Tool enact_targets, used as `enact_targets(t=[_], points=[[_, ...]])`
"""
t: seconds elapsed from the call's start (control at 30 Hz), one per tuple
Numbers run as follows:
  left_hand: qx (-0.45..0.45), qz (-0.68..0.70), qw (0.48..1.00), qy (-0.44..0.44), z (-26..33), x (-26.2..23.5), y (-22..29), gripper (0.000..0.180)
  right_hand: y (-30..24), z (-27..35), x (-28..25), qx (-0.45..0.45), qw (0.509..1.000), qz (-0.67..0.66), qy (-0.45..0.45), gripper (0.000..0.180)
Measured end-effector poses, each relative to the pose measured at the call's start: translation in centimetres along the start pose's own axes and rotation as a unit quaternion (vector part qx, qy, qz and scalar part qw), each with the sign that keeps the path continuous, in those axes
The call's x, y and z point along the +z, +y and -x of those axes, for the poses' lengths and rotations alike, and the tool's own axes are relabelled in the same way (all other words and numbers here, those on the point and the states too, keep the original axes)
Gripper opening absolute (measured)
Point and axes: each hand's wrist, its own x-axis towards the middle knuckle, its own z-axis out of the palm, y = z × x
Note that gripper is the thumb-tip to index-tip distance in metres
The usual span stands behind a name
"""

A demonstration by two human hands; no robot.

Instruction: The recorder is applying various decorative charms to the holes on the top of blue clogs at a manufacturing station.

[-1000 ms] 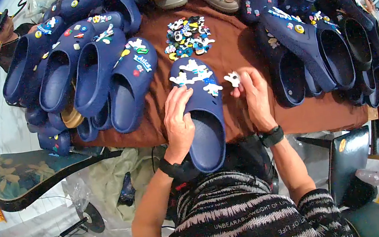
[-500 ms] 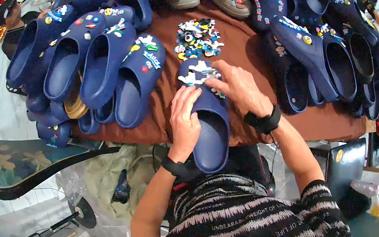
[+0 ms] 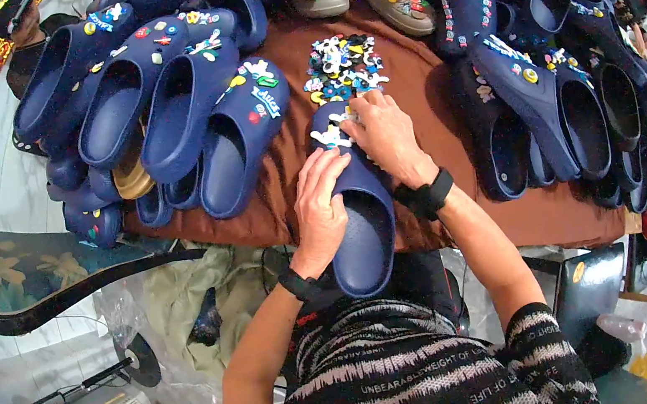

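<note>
A dark blue clog (image 3: 364,211) lies with its toe away from me and its heel toward my body. My left hand (image 3: 320,202) is closed round its left side, fingers resting over the upper. White cartoon shoe charms (image 3: 329,135) sit on the toe. Over the toe's right part, my right hand (image 3: 386,137) has its fingers curled together beside these charms; whatever lies under the fingertips is hidden. Just beyond the toe is a loose pile of small charms (image 3: 344,63) in white, black, yellow and blue.
Decorated blue clogs (image 3: 246,142) are heaped on the left of the brown cloth (image 3: 446,174), and more clogs (image 3: 519,99) on the right. Tan clogs (image 3: 394,9) stand at the back. A floral padded board (image 3: 38,268) juts out at the left.
My right hand has moved up and slightly left over the toe, its fingers now drawn together and bent down. My left hand stays on the clog. The view has shifted slightly.
</note>
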Motion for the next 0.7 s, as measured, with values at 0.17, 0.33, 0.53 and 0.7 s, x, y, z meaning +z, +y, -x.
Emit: enact_targets(t=[0.17,0.33,0.53,0.7], points=[[0.002,-0.007,1.0,0.001,-0.1,0.0,-0.1,0.063,0.4,-0.8,0.0,0.077,0.987,-0.138,-0.043,0.026],[0.007,-0.014,1.0,0.0,-0.3,0.0,0.1,0.063,1.0,-1.4,-0.2,0.095,0.964,-0.231,-0.097,0.018],[0.001,-0.026,1.0,0.006,-0.3,-0.3,0.1,0.063,0.4,-1.2,-0.7,0.024,0.964,-0.256,-0.073,0.011],[-0.006,-0.011,1.0,-0.011,-0.4,-0.1,0.4,0.064,4.0,-5.2,-1.1,-0.002,0.978,-0.197,0.065,0.021]])
